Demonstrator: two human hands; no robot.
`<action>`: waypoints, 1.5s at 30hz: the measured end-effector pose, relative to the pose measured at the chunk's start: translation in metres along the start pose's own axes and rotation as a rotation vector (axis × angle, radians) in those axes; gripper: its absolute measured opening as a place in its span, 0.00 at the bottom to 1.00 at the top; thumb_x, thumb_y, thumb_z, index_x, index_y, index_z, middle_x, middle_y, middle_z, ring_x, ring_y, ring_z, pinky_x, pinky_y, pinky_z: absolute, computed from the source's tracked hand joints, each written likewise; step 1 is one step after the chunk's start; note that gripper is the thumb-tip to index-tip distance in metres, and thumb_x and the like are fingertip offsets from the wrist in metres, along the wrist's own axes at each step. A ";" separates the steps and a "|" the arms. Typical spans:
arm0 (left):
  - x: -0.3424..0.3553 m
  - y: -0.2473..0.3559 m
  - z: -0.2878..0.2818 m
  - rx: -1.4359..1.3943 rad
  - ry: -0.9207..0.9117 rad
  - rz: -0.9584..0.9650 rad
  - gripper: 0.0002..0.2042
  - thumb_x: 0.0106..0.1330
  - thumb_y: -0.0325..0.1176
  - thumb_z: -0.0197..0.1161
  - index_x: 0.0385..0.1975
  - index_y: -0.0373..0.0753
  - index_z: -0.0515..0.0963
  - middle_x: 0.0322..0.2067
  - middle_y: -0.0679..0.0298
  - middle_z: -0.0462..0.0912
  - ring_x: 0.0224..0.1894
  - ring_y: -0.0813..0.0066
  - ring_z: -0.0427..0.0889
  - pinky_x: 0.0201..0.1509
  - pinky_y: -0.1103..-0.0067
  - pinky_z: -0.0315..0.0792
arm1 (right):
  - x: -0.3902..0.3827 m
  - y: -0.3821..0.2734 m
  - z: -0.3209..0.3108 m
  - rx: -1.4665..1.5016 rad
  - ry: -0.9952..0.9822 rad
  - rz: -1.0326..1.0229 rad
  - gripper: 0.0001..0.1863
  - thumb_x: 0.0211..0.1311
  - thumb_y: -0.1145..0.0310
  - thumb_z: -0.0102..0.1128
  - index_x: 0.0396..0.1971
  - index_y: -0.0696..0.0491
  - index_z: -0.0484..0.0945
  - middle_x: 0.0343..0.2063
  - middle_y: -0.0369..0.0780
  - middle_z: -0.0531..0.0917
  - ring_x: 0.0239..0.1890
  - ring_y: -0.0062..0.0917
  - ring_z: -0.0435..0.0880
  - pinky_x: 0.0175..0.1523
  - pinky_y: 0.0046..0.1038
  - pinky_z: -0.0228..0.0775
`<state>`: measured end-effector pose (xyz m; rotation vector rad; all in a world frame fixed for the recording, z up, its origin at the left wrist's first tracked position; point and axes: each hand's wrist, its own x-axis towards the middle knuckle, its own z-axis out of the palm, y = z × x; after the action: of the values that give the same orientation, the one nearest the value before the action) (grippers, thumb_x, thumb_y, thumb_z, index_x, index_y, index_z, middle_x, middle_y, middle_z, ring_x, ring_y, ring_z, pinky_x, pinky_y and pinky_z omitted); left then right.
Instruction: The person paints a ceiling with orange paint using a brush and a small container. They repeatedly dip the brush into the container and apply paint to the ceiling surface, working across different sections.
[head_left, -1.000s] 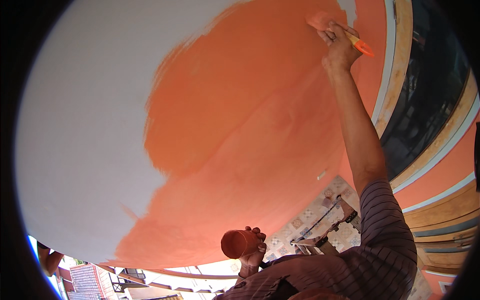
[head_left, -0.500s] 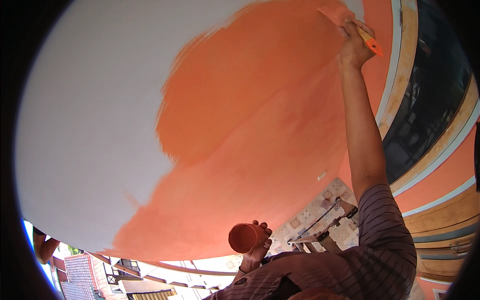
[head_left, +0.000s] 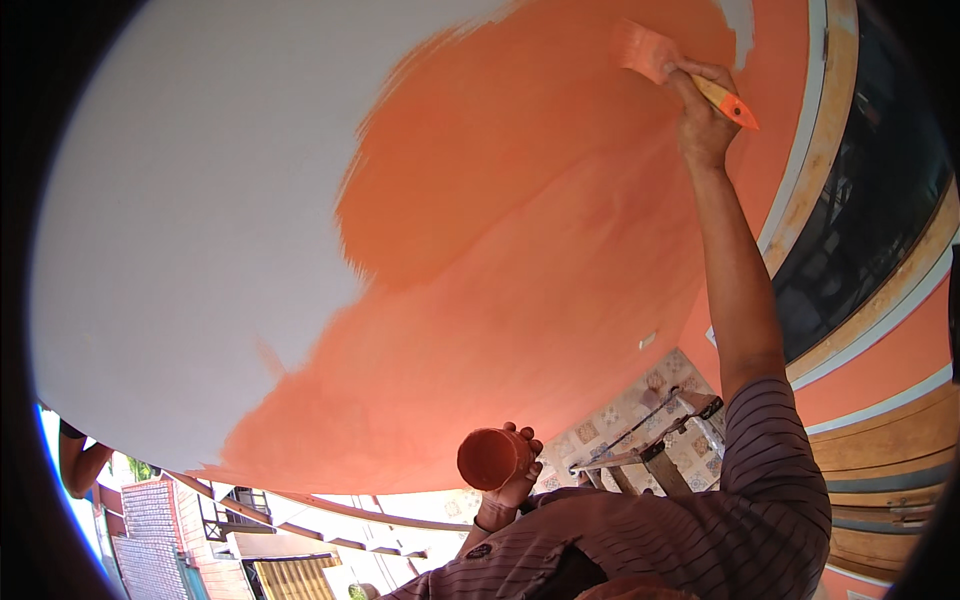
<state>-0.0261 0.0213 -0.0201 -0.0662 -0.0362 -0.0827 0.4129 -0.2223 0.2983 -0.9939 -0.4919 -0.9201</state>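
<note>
A wide flat paintbrush [head_left: 645, 52] is gripped in my right hand [head_left: 706, 128], its orange-tipped wooden handle sticking out behind the fingers. Its paint-covered bristles lie against the wall [head_left: 540, 160], on a darker, wet-looking orange patch near the top right. Lower down and close to my chest, my left hand [head_left: 520, 482] is closed round the side of a small round cup [head_left: 488, 460]. The cup's inside is coated orange; how much paint it holds I cannot tell. Pale grey wall borders the painted area on the left.
A wood-framed dark window [head_left: 860, 190] curves along the right. Below my right arm stands a wooden ladder [head_left: 660, 466] on patterned floor tiles [head_left: 585, 432]. A small white plate [head_left: 647, 341] sits low on the wall. Another person's arm [head_left: 82, 465] shows at the far left.
My right hand has drawn the brush leftward and slightly down, away from the corner beside the window frame. My left hand still holds the cup. The whole view has shifted a little.
</note>
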 end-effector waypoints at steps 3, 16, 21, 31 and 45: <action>-0.010 0.002 0.002 -0.019 0.006 -0.017 0.28 0.69 0.47 0.72 0.65 0.41 0.75 0.62 0.55 0.74 0.67 0.55 0.72 0.60 0.55 0.82 | 0.004 0.017 -0.019 -0.033 0.125 -0.062 0.02 0.65 0.80 0.68 0.35 0.58 0.84 0.37 0.38 0.89 0.41 0.21 0.88 0.46 0.25 0.80; 0.012 -0.017 0.007 -0.014 -0.071 -0.069 0.30 0.71 0.50 0.69 0.67 0.41 0.73 0.64 0.51 0.72 0.69 0.50 0.71 0.59 0.53 0.82 | -0.019 0.037 -0.051 -0.157 -0.007 -0.008 0.04 0.66 0.81 0.68 0.37 0.56 0.85 0.38 0.36 0.88 0.40 0.18 0.86 0.46 0.24 0.79; 0.010 -0.017 0.005 -0.014 -0.026 -0.079 0.30 0.69 0.48 0.72 0.67 0.41 0.74 0.63 0.54 0.73 0.67 0.55 0.72 0.60 0.54 0.82 | -0.049 0.028 -0.042 -0.144 -0.058 -0.033 0.06 0.62 0.82 0.70 0.35 0.54 0.85 0.34 0.33 0.87 0.37 0.16 0.84 0.41 0.25 0.77; 0.024 -0.021 0.007 0.027 -0.034 -0.094 0.30 0.69 0.49 0.73 0.67 0.42 0.74 0.63 0.52 0.73 0.68 0.52 0.71 0.59 0.55 0.81 | -0.024 0.108 -0.113 -0.170 -0.228 -0.244 0.06 0.69 0.82 0.66 0.40 0.56 0.84 0.48 0.39 0.87 0.45 0.20 0.86 0.51 0.24 0.79; 0.038 -0.024 0.006 -0.004 0.069 -0.120 0.28 0.68 0.47 0.71 0.66 0.43 0.76 0.62 0.57 0.74 0.66 0.58 0.71 0.58 0.57 0.79 | 0.000 0.049 -0.068 -0.214 -0.480 -0.515 0.04 0.66 0.78 0.69 0.38 0.54 0.85 0.44 0.39 0.89 0.42 0.26 0.88 0.45 0.28 0.82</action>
<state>0.0097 -0.0057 -0.0111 -0.0647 0.0294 -0.2052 0.4507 -0.2704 0.2415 -1.3217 -1.1081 -1.2094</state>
